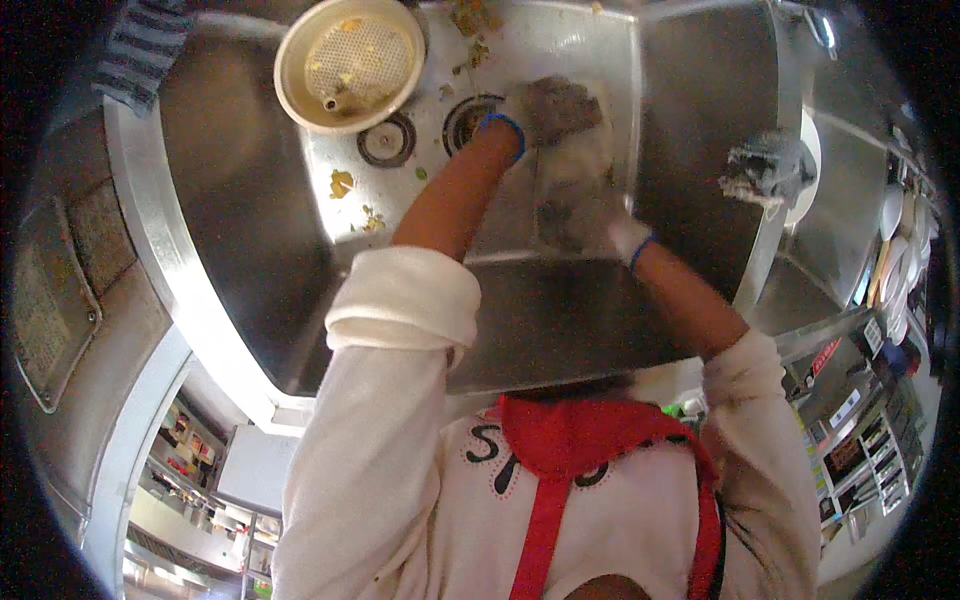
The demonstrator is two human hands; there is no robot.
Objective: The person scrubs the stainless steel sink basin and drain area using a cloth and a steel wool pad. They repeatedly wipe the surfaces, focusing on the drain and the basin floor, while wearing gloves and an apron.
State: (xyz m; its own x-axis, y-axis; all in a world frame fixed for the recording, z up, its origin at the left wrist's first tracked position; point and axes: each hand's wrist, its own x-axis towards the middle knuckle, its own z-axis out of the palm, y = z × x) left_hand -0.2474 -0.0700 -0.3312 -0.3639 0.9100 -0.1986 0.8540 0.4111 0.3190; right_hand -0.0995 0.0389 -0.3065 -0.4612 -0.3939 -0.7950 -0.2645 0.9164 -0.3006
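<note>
Both my hands wear grey-and-white work gloves with blue cuffs inside a stainless steel sink [517, 315]. My left hand [559, 111] reaches over the sink floor, past a dark-ringed drain [459, 127]. Lower down, my right hand [592, 221] is blurred by motion. Between the gloves lies a pale, see-through rectangular shape [577, 159], perhaps a container; blur hides what it is and whether either hand grips it. A round strainer [360, 60] with a perforated bottom stands at the upper left, holding a few yellow scraps.
Food scraps [340, 184] lie on the sink floor near a second round drain fitting [386, 140]. A crumpled black-and-white bundle [769, 169] sits at the right rim beside a white round thing [807, 169]. Utensils [892, 262] hang farther right. Striped cloth [142, 56] shows upper left.
</note>
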